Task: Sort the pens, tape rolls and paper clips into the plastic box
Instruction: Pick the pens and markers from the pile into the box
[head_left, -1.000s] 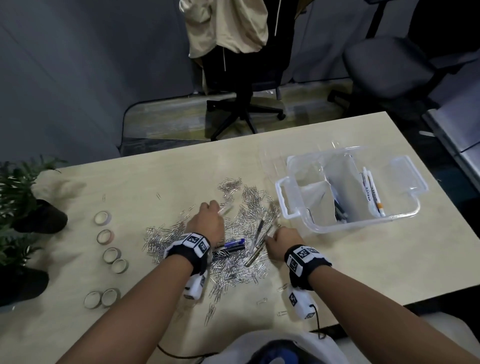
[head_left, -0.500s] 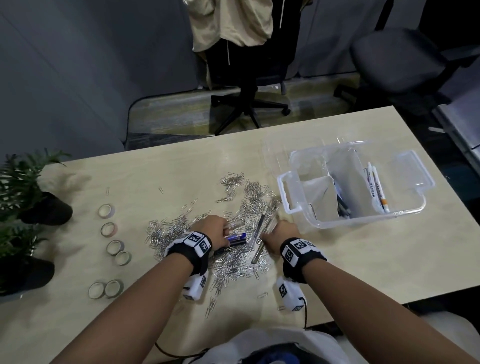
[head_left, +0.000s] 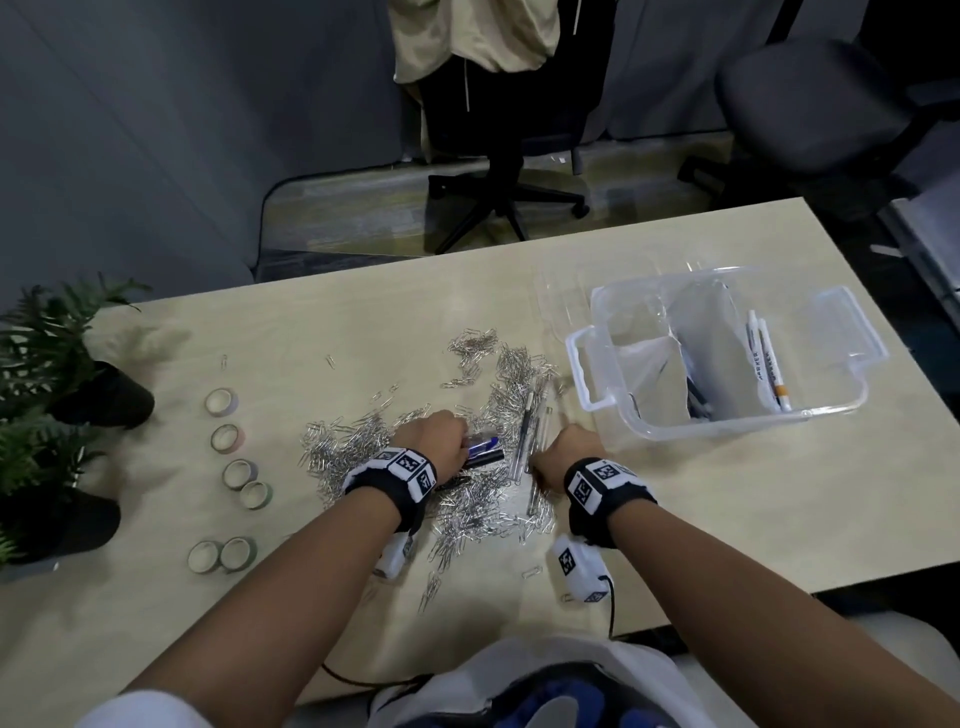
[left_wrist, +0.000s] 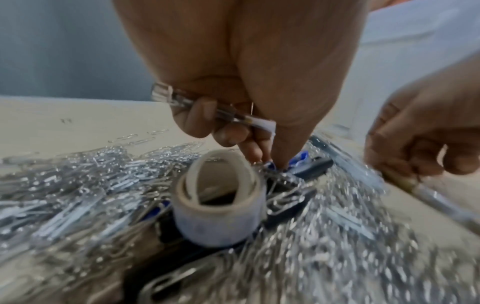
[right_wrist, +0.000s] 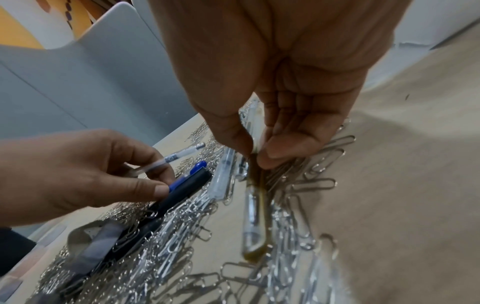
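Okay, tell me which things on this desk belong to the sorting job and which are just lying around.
Part of the job:
- paper clips
- pens in the pile
- tape rolls
- plastic box
- left hand, holding a clear pen
- right hand, pinching a pen

Just lying about:
- potted plants
- office chairs

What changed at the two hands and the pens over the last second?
The left hand, which held a white pen out over the paper clips, drew back toward the person and now reaches for the blue pen, the white one tucked in its fingers. The right hand stayed at the clear pen, pinching its end. The plastic box and the tape rolls at left did not move.
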